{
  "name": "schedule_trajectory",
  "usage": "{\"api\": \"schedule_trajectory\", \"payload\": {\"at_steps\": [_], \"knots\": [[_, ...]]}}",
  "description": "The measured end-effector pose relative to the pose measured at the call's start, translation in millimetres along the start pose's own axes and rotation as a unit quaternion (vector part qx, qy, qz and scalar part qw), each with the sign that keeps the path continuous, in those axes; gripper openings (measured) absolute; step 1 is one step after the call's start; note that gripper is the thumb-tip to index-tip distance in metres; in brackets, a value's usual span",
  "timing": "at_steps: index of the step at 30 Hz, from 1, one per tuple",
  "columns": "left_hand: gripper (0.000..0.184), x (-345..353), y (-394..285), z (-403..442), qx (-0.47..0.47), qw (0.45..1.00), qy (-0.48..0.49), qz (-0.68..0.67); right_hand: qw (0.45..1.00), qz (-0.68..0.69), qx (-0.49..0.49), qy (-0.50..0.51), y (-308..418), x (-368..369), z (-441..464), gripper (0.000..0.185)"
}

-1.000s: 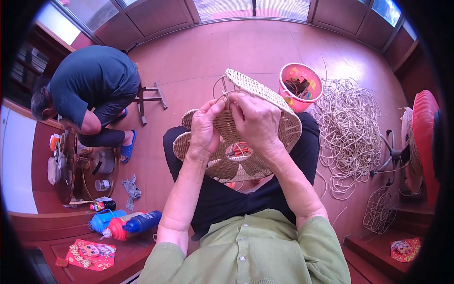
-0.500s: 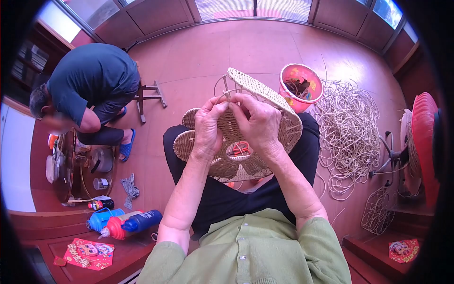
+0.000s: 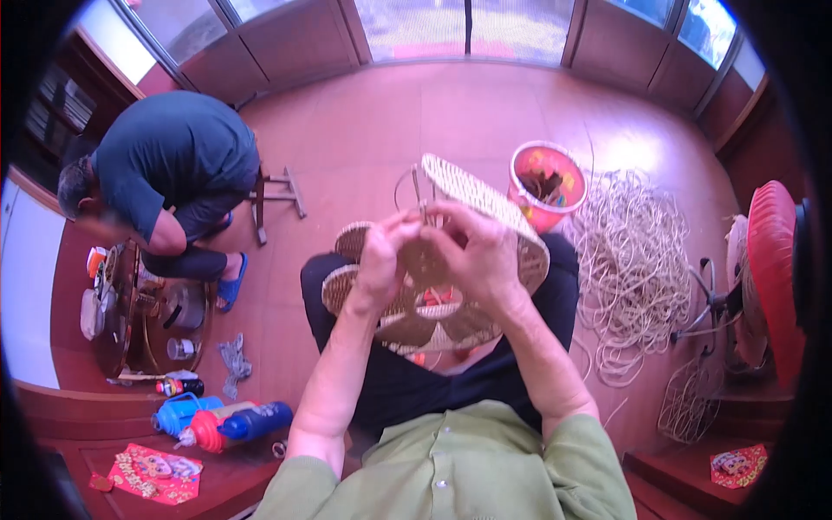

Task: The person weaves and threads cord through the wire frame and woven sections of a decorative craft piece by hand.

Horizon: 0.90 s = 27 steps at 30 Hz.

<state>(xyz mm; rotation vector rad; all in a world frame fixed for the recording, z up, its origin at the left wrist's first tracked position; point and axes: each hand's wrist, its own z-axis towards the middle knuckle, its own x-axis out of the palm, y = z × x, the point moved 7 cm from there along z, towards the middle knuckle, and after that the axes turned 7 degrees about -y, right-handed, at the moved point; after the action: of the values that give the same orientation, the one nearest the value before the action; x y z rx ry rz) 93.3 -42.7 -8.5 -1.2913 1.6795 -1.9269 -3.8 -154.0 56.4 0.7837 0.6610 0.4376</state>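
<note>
1. The woven cord piece (image 3: 426, 264) is in the middle of the scene, above the person's lap, between the two knees. It has several rounded panels, and its long far-right panel is tilted.
2. The left hand (image 3: 383, 260) is at the left side of the piece. Its thumb and fingers are closed in a pinch on the woven piece, near its far end.
3. The right hand (image 3: 472, 251) is just beside it, at the right. Its fingers are bent and closed on the same place. The fingertips of both hands almost meet there; they are blurred, so I cannot tell which strand each one pinches.
4. Through an opening of the piece, nearer than the hands, a red object (image 3: 436, 297) is visible; its kind I cannot tell.
5. Far to the right of the piece stands a red bucket (image 3: 544, 217) with brown material inside.
6. Right of the bucket, a large heap of pale cord (image 3: 637, 269) lies loosely on the floor.
7. At the near right there is a wire frame (image 3: 691, 399).
8. At the far left, another person (image 3: 178, 147) in a dark shirt sits bent forward.
9. At the near left lie a grey cloth (image 3: 234, 364) and a dark blue bottle (image 3: 269, 420).
</note>
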Motion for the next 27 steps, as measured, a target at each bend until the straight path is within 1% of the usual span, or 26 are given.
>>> {"api": "schedule_trajectory", "payload": {"at_steps": [1,2,4,5,7,8,10,11,14,15,16,18,19,20,22,23,24,26,27], "knots": [[0.035,5,-1,-2,0.003,1.0,-0.003,-0.005,0.999,-0.025,-0.02,-0.01,-2,1,1,0.021],[0.033,3,0,-1,0.012,1.0,-0.011,-0.007,0.999,-0.026,-0.034,-0.02,0,1,1,0.02],[0.026,0,5,3,-0.012,0.999,-0.013,-0.04,0.997,-0.057,-0.05,-0.02,6,0,3,0.014],[0.026,-2,7,5,-0.003,0.999,-0.009,-0.04,0.996,-0.057,-0.058,-0.024,8,0,4,0.014],[0.017,-9,10,5,0.028,0.997,-0.072,-0.03,0.999,-0.032,-0.021,-0.015,0,4,2,0.011],[0.017,-6,12,4,0.034,0.997,-0.068,-0.028,0.999,-0.031,-0.027,-0.02,0,5,0,0.011],[0.009,-6,7,0,0.081,0.989,-0.107,-0.053,0.997,-0.069,-0.036,-0.016,2,8,-4,0.011],[0.007,-11,12,1,0.079,0.99,-0.105,-0.059,0.994,-0.081,-0.07,-0.014,10,7,-5,0.012],[0.01,-7,5,-3,0.082,0.992,-0.09,-0.044,0.99,-0.109,-0.088,-0.013,17,7,-5,0.01],[0.016,-9,4,-4,0.102,0.987,-0.108,-0.055,0.991,-0.1,-0.092,-0.008,15,7,-5,0.009],[0.016,-6,3,-4,0.108,0.987,-0.102,-0.057,0.99,-0.103,-0.098,-0.014,15,5,-4,0.009],[0.023,-5,2,-7,0.083,0.988,-0.128,-0.023,0.979,-0.143,-0.144,-0.006,18,5,-5,0.01],[0.024,-4,-2,-10,0.083,0.987,-0.136,-0.002,0.976,-0.139,-0.164,-0.02,17,6,-5,0.012],[0.024,-5,-4,-9,0.084,0.987,-0.135,-0.002,0.976,-0.14,-0.165,-0.021,13,7,-3,0.012],[0.023,-7,-7,-10,0.079,0.987,-0.119,0.079,0.953,-0.168,-0.251,-0.02,18,8,-3,0.011],[0.021,-11,-4,-13,0.035,0.985,-0.13,0.105,0.955,-0.166,-0.244,-0.011,16,5,-2,0.011],[0.021,-12,-5,-17,0.019,0.984,-0.14,0.105,0.951,-0.159,-0.264,-0.005,20,2,-5,0.01],[0.02,-10,-12,-21,0.006,0.969,-0.121,0.215,0.946,-0.139,-0.292,-0.011,26,-2,-12,0.008],[0.021,-10,-13,-22,0.0,0.97,-0.112,0.215,0.95,-0.134,-0.281,0.001,24,-2,-13,0.008]]}}
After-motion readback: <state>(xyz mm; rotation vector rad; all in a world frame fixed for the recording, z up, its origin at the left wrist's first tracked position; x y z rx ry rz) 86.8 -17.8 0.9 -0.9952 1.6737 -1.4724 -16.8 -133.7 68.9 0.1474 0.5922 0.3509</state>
